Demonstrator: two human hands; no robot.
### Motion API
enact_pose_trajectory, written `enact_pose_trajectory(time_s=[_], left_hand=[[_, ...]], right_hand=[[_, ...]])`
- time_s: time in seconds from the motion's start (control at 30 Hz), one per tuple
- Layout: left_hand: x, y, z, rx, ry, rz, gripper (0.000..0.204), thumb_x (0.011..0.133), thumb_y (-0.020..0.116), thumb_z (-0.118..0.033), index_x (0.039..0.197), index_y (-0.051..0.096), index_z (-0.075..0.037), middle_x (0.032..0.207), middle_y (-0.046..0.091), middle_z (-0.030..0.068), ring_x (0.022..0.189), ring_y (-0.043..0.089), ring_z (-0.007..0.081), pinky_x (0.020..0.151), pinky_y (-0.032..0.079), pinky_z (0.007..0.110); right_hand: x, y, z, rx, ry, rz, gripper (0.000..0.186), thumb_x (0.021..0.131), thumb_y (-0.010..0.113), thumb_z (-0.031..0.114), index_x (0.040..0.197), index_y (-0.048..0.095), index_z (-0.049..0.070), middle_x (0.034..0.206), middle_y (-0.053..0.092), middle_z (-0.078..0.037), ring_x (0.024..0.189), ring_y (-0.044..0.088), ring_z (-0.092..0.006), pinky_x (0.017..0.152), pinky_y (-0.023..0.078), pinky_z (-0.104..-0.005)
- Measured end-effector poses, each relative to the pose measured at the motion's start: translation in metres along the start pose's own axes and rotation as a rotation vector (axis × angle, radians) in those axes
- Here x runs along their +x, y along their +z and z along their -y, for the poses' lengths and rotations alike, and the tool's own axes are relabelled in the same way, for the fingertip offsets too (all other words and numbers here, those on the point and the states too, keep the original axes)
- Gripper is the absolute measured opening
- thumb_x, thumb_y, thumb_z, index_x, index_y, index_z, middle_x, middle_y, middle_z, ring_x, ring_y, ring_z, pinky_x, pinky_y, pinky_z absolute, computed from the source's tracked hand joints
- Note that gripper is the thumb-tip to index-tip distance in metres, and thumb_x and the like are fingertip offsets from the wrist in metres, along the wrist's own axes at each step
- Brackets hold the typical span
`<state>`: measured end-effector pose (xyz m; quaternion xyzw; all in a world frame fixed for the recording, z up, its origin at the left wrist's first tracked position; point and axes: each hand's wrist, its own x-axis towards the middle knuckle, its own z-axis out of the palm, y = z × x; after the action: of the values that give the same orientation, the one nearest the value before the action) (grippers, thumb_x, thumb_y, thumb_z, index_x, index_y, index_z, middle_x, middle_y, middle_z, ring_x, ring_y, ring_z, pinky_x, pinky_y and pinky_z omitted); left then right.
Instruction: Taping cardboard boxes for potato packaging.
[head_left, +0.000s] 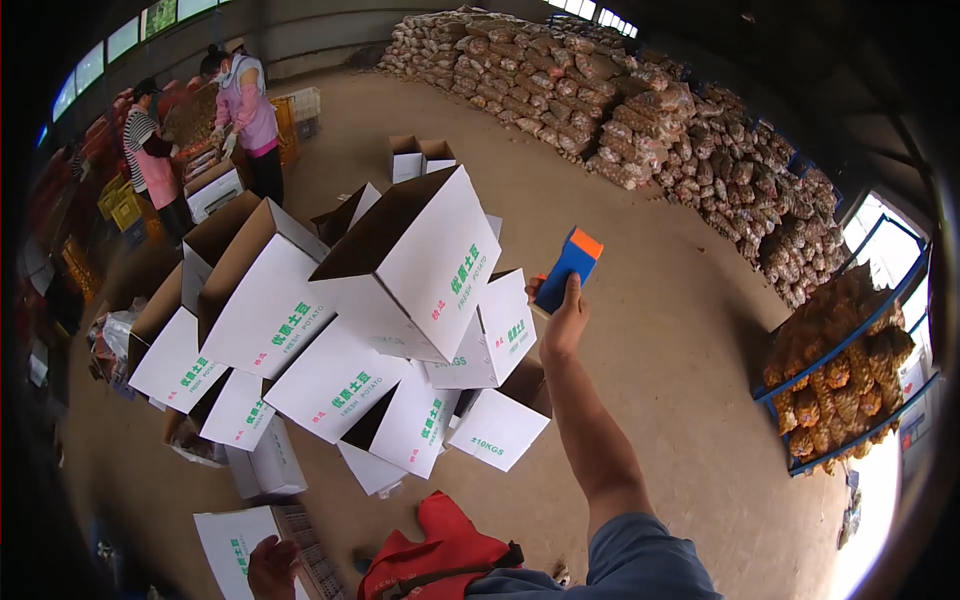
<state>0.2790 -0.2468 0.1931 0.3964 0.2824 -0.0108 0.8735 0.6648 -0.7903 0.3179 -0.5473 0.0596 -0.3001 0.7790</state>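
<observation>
My right hand [566, 310] is stretched out ahead over the floor, closed around a blue block-shaped thing [569, 268] with an orange end. Its exact kind does not show. Low at the left, my left hand [272, 568] is in shadow beside a white carton [236, 540] and a brownish patterned panel [312, 555]. Its fingers look loosely apart, with nothing visible in them. Left of my right hand rises a pile of white cartons with green and red print; a large open carton [440, 262] sits tilted on top.
Two people in pink aprons [255, 120] handle a box at the far left, by yellow crates [122, 210]. Stacked full sacks [540, 80] line the back and right. A blue rack [850, 395] with net bags stands at the right. A red cloth item [435, 550] is close to my body.
</observation>
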Motion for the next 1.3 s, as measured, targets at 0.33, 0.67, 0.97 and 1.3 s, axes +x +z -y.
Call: enact_pose_trajectory(time_s=[0.33,0.67,0.97,1.3], left_hand=[[-0.114,-0.142,0.041,-0.227,0.151,-0.583,0.035,0.101,0.055,-0.036,0.109,0.075,-0.008,0.099,0.078,0.0090,0.079,0.072,0.0204,0.057,0.057,0.028],[-0.108,-0.089,0.048,0.607,0.087,-0.189,0.048,0.103,0.057,-0.030,0.141,0.055,-0.001,0.121,0.071,0.0185,0.107,0.070,0.0288,0.084,0.057,0.038],[-0.139,-0.155,0.027,1.055,0.220,-0.122,0.055,0.104,0.057,-0.040,0.141,0.054,0.000,0.115,0.071,0.0126,0.102,0.069,0.0210,0.084,0.056,0.033],[-0.149,-0.201,-0.009,1.454,0.311,-0.012,0.036,0.109,0.051,-0.026,0.124,0.067,0.002,0.124,0.066,0.0204,0.104,0.067,0.0321,0.095,0.053,0.039]], right_hand=[[-0.155,0.039,-0.124,0.113,0.403,-0.044,0.054,0.110,0.044,0.046,0.109,0.063,-0.004,0.092,0.075,-0.018,0.080,0.075,-0.0285,0.079,0.059,-0.0388],[-0.328,0.083,-0.096,0.160,0.796,0.623,0.052,0.110,0.047,0.045,0.112,0.063,-0.005,0.088,0.073,-0.016,0.078,0.074,-0.0223,0.073,0.060,-0.0342],[-0.372,0.048,-0.079,-0.040,0.855,0.453,0.053,0.109,0.051,0.046,0.111,0.063,-0.006,0.085,0.072,-0.015,0.074,0.074,-0.0227,0.068,0.061,-0.0350],[-0.453,0.055,-0.057,-0.156,0.725,0.555,0.054,0.109,0.047,0.050,0.107,0.063,-0.003,0.080,0.074,-0.014,0.068,0.074,-0.0207,0.059,0.056,-0.0302]])
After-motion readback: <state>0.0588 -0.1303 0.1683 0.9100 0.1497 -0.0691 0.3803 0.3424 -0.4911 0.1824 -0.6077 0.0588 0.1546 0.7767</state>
